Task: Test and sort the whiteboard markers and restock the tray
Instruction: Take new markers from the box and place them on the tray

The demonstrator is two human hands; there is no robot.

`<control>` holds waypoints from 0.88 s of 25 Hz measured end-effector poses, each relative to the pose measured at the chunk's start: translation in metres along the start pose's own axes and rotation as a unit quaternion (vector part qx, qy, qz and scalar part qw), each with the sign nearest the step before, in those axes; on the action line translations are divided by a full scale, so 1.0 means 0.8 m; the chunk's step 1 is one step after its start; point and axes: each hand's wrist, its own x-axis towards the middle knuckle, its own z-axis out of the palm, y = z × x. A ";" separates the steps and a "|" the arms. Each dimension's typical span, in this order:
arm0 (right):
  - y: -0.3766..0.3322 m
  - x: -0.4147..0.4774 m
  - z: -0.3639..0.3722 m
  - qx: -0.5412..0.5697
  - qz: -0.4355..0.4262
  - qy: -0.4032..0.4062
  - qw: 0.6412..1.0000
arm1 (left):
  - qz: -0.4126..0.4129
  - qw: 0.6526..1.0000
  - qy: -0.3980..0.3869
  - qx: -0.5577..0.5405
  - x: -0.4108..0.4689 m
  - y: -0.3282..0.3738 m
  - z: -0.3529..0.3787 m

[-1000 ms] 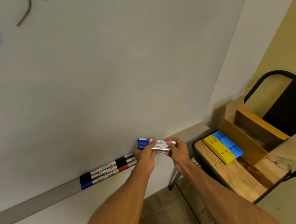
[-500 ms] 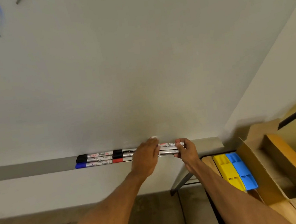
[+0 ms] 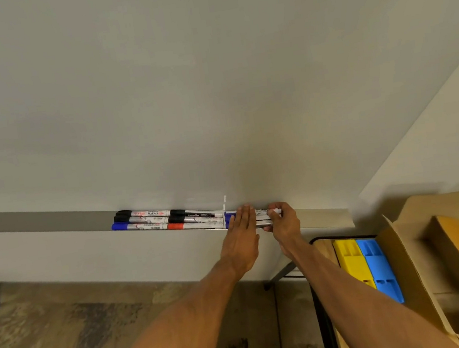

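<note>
Tray: you had one long grey marker tray running under the white whiteboard.
Left set: three silver-barrelled markers lay side by side in the tray, two with black caps and one with a blue cap. The rear one read "MARKER".
Middle set: three more silver markers lay end to end with those, two with black caps and one with a red cap. One read "camlin".
Bundle: the blue-capped marker bundle lay in the tray just right of them. Two blue caps showed, and your hands hid the full count.
Left hand: your left hand lay flat over the bundle, fingers straight and together.
Right hand: your right hand curled its fingers, pinching the bundle's right ends.
Bins: one yellow plastic bin and one blue plastic bin sat touching.
Box: one open brown cardboard box stood beside them.
</note>
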 end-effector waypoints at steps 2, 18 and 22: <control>0.001 0.001 0.004 -0.018 0.003 0.008 1.000 | -0.003 1.000 0.005 -0.003 0.000 -0.001 0.005; 0.007 -0.005 -0.006 -0.399 -0.119 0.009 0.909 | -0.017 1.000 0.018 0.010 -0.003 -0.003 0.015; 0.009 -0.006 -0.008 -0.381 -0.114 -0.009 0.918 | -0.023 1.000 0.006 0.018 -0.004 -0.001 0.010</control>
